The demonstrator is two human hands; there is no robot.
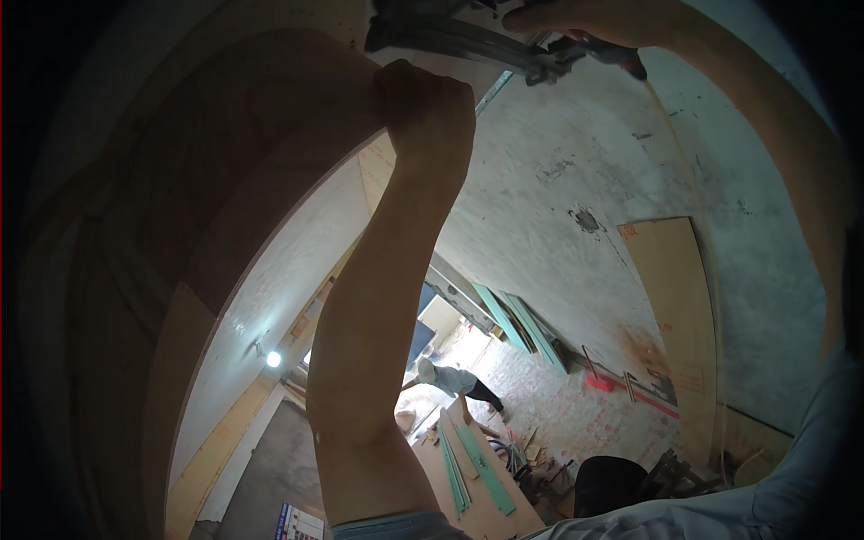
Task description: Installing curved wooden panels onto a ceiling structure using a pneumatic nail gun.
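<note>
While the head view looks down the length of a room, the left arm crosses its middle, and the left hand is raised to the edge of a large dark board overhead. Its fingers are curled in, but shadow hides whether they grip that edge or only press against it. At the top, the right hand has its fingers wrapped around a black tool, which lies to the right of the left hand and near it, partly cut off by the frame. A thin pale hose hangs down from the tool's handle end, in front of a grey wall.

A tall brown panel leans on the wall, with a red dustpan on the floor nearby. Farther down, another person bends beside a surface carrying green strips. A lit lamp shines at left.
</note>
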